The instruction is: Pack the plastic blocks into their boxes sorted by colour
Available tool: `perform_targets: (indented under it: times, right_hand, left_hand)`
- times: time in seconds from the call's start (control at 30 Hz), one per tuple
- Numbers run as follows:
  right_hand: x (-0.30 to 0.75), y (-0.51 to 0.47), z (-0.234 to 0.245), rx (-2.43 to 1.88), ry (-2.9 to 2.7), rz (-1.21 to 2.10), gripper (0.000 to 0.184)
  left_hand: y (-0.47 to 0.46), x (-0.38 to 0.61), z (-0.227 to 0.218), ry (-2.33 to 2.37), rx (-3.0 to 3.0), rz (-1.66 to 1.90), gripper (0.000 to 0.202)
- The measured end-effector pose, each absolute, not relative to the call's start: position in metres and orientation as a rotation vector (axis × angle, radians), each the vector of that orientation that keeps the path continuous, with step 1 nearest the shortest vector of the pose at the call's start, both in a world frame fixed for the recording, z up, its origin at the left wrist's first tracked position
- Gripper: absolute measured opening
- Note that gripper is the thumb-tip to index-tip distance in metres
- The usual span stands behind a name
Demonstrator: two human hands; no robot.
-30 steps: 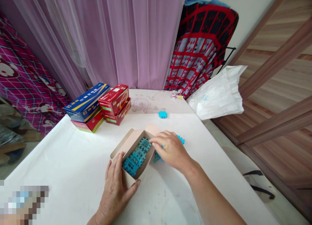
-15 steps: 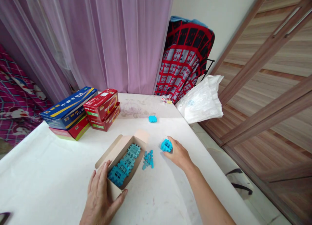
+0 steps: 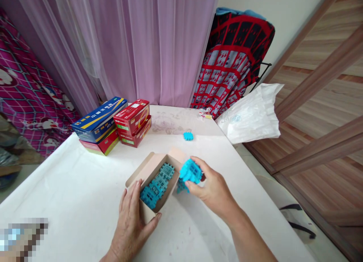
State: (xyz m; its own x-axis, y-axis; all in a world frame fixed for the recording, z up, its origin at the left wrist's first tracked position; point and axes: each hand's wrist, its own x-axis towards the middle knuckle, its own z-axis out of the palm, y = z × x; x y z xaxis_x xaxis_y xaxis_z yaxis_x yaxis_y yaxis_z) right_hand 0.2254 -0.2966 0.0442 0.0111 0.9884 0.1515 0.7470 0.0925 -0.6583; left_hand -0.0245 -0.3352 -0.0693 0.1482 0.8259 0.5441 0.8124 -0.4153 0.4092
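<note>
An open cardboard box [image 3: 173, 192] lies on the white-covered table with several blue interlocking building blocks [image 3: 157, 186] inside. My left hand [image 3: 132, 216] is wrapped round the box's near end, fingers along one side and thumb at the near corner. Just right of the box, my right hand [image 3: 211, 184] grips a stack of bright blue building blocks [image 3: 190, 171], raised above the table. Partly hidden beneath that stack are more blue pieces [image 3: 181, 187] on the table. Farther back lies another blue block [image 3: 188, 136].
Back left, a blue box [image 3: 99, 118] rests on a red box [image 3: 107, 143], beside two stacked red boxes [image 3: 132, 120]. A white plastic bag [image 3: 252, 116] hangs at the table's right edge. A blurred-out object [image 3: 22, 237] shows at lower left.
My right hand has lifted the blue building blocks off the table and brought them left, closer to the box. My left hand keeps its hold on the box. The camera view has shifted.
</note>
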Motion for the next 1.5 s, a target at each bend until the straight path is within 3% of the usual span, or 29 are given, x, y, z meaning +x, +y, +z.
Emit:
perform_targets:
  times: [0.33,0.97,1.5]
  right_hand:
    - [0.141,-0.298,0.028,-1.676,-2.229,0.419,0.055]
    - [0.177,-0.274,0.042,-1.768,-2.192,0.241,0.052]
    - [0.154,-0.29,0.037,-1.598,-2.278,0.375,0.047]
  left_hand:
    - [-0.335,-0.022,-0.07,1.679,2.365,1.168,0.093]
    - [-0.336,-0.023,-0.067,1.685,2.374,1.139,0.09]
    - [-0.337,-0.022,-0.066,1.679,2.367,1.148,0.09]
